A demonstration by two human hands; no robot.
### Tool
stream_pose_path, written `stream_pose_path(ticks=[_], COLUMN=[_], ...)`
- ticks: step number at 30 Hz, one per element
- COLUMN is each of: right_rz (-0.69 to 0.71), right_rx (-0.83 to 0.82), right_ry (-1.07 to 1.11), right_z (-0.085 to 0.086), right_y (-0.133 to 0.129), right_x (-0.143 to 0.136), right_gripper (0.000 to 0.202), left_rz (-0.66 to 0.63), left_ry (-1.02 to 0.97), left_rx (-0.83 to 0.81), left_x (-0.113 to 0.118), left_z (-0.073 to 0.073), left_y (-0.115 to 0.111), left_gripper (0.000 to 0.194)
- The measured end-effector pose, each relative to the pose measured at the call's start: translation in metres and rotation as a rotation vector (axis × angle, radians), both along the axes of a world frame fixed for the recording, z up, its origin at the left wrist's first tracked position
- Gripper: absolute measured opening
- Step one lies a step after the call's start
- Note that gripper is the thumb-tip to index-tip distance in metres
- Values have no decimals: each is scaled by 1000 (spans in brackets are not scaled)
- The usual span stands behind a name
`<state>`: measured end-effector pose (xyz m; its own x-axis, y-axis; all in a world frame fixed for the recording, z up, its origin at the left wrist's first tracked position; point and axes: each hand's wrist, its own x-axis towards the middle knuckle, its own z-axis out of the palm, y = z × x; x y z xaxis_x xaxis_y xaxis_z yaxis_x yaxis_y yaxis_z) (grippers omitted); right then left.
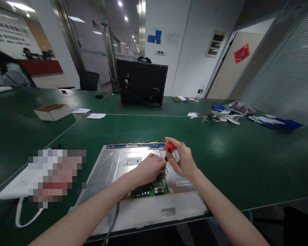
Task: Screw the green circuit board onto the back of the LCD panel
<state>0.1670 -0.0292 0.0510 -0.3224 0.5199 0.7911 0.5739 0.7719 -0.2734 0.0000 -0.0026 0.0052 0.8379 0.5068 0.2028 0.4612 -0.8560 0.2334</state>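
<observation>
Gripping a red-orange screwdriver (170, 147) in your right hand (183, 159), thumb and fingers closing on its handle, just right of frame center. Your left hand (151, 167) is bunching its fingers just beside the driver's lower end; can't tell if it's holding anything. Driver's pointing down, tilting slightly, near the green circuit board (157, 191), which is sitting on the metal panel (102, 174), lower center. Gray cable (115, 220) is running toward the bottom edge.

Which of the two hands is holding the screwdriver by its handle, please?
The right hand grips the screwdriver by its orange-and-black handle; the left hand is instead over the green board, near the tip.
</observation>
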Motion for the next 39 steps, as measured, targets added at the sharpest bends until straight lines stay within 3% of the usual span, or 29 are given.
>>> stream_pose_path(ticks=[16, 23, 33, 39], right_rz=[-70, 29, -38, -12], right_rx=[32, -8, 68, 77], right_ry=[-8, -4, 7, 20], right_z=[-1, -2, 0, -3], right_y=[1, 1, 2, 2], right_x=[0, 4, 0, 1], right_gripper=[38, 42, 51, 44], left_rz=[5, 5, 14, 22], left_ry=[15, -15, 3, 23], left_rx=[-6, 9, 9, 21], left_x=[0, -1, 0, 0], left_z=[-1, -3, -2, -2], left_y=[1, 3, 2, 2], left_gripper=[10, 10, 7, 8])
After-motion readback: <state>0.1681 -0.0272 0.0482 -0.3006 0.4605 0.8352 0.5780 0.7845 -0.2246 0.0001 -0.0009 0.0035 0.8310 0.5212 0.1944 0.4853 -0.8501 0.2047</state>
